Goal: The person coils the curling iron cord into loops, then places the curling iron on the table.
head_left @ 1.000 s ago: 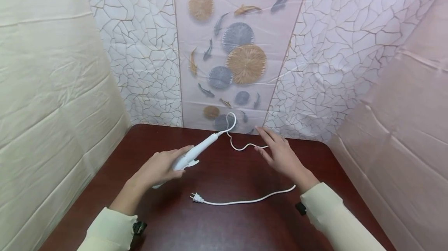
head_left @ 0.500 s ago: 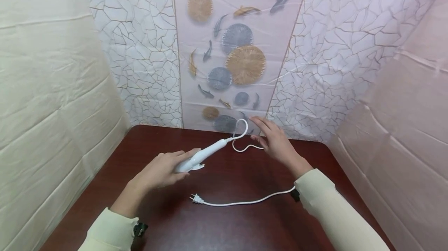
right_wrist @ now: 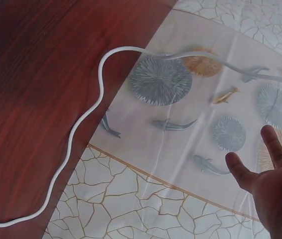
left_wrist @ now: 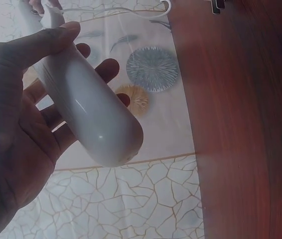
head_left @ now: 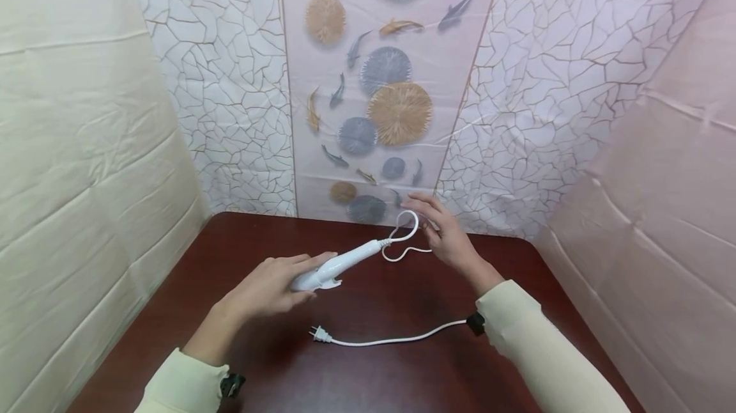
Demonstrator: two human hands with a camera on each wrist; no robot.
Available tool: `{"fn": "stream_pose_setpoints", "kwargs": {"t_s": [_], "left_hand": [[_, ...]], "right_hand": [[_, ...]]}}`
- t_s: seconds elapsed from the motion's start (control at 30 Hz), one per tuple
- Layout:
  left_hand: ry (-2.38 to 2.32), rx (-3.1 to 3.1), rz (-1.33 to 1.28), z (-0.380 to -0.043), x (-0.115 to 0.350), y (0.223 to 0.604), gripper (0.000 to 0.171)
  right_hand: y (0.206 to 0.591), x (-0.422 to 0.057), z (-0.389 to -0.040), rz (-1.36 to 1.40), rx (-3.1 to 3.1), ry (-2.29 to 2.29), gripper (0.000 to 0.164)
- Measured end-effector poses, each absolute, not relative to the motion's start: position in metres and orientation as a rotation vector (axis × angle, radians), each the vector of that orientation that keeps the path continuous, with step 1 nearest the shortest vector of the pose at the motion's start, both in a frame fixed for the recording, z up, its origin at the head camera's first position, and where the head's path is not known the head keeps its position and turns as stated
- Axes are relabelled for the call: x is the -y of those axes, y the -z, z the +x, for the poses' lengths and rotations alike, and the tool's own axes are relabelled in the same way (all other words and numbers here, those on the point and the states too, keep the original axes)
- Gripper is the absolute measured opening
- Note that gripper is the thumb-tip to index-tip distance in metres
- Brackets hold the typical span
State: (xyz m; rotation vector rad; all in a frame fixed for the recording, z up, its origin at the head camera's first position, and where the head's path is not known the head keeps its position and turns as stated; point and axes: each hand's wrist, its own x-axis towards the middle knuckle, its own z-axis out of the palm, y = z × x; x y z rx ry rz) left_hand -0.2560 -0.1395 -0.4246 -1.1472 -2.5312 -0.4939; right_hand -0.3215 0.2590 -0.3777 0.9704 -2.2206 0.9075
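Observation:
A white corded handheld appliance [head_left: 351,261], long and smooth with a small lever on its side, is raised above the table. My left hand [head_left: 266,285] grips its wider part, thumb on one side and fingers on the other. The left wrist view shows the rounded end of the appliance [left_wrist: 93,107] pointing out of the grip. From the narrow end a white cord [head_left: 415,222] loops up beside my right hand [head_left: 451,241]. In the right wrist view the fingers [right_wrist: 238,167] are spread, and the cord [right_wrist: 101,84] runs apart from them.
The two-pin plug [head_left: 321,335] lies on the dark red table [head_left: 356,381], its cord running right beneath my right forearm. A patterned cloth wall [head_left: 236,144] stands at the table's far edge, with plain cloth [head_left: 80,195] on the left and right.
My left hand has carried the appliance to the right, and its cord loop has shifted right too. My right hand has come a little left, closer to the loop. The plug lies where it was.

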Motion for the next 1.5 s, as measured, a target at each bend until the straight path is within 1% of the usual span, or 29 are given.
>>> {"fn": "stream_pose_setpoints", "kwargs": {"t_s": [0.2,0.47,0.63,0.73,0.87,1.1,1.23,1.33,1.43,1.5], "left_hand": [[0.498,2.528,-1.120,-0.255,0.142,0.422,0.085],[0.499,2.518,-1.117,-0.257,0.140,0.418,0.085],[0.542,2.471,-1.120,-0.257,0.139,0.416,0.083],[0.602,2.448,-1.148,-0.258,0.137,0.413,0.083],[0.651,2.417,-1.186,-0.257,0.132,0.407,0.082],[0.545,2.332,-1.211,-0.253,0.123,0.398,0.072],[0.489,2.296,-1.206,-0.251,0.119,0.392,0.072],[0.444,2.285,-1.144,-0.251,0.117,0.390,0.070],[0.420,2.263,-1.056,-0.250,0.115,0.388,0.061],[0.428,2.244,-1.016,-0.250,0.114,0.388,0.052]], "right_hand": [[0.375,-0.257,-0.322,1.005,2.164,-0.983,0.032],[0.377,-0.261,-0.312,0.908,2.287,-1.196,0.016],[0.378,-0.260,-0.305,0.861,2.358,-1.386,0.016],[0.376,-0.261,-0.302,0.836,2.368,-1.365,0.014],[0.374,-0.265,-0.299,0.747,2.409,-1.192,0.012],[0.381,-0.272,-0.298,0.685,2.445,-1.123,0.012],[0.386,-0.274,-0.298,0.658,2.437,-1.138,0.012],[0.389,-0.275,-0.297,0.665,2.423,-1.146,0.013],[0.391,-0.275,-0.296,0.676,2.406,-1.155,0.011],[0.393,-0.274,-0.295,0.683,2.395,-1.158,0.008]]}}
